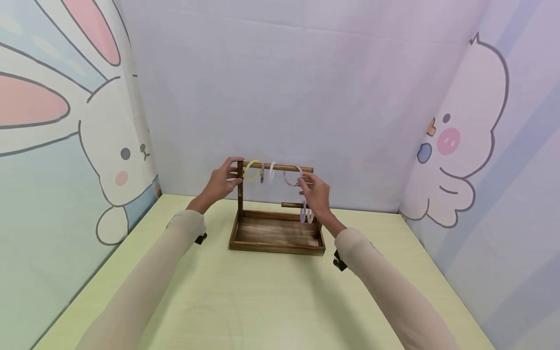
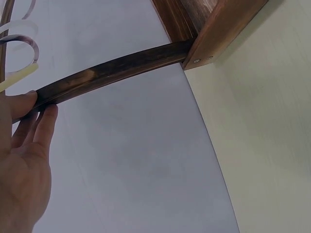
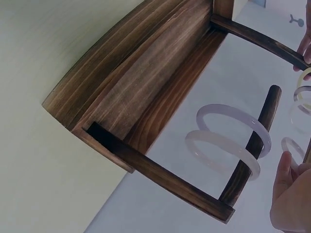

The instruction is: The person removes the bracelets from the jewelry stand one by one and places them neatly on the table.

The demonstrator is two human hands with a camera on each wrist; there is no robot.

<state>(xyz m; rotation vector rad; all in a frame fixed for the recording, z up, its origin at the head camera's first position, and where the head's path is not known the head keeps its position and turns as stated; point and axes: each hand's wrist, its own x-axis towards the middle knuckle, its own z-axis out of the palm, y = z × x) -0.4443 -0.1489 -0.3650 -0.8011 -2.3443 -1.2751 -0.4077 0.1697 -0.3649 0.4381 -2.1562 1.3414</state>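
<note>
A wooden bangle stand (image 1: 240, 194) has a long top bar (image 1: 284, 166), a lower bar (image 1: 288, 204) and a tray base. My left hand (image 1: 223, 181) grips the top of its left upright, the thumb on one side and fingers on the other in the left wrist view. With thumb and fingertips, my right hand (image 1: 317, 194) pinches a pale mottled bangle (image 1: 300, 171) near the top bar's right end. Left of it on that bar hang a yellow bangle (image 1: 247, 168), a dark mottled bangle (image 1: 262, 172) and a white bangle (image 1: 271, 173).
From the lower bar hang a lavender bangle (image 3: 233, 112) and a whitish bangle (image 3: 221, 141), just under my right hand. The stand's tray (image 1: 275, 250) rests on a pale yellow-green table (image 1: 245, 301). Cartoon-printed cloth walls (image 1: 280, 97) enclose the back and both sides.
</note>
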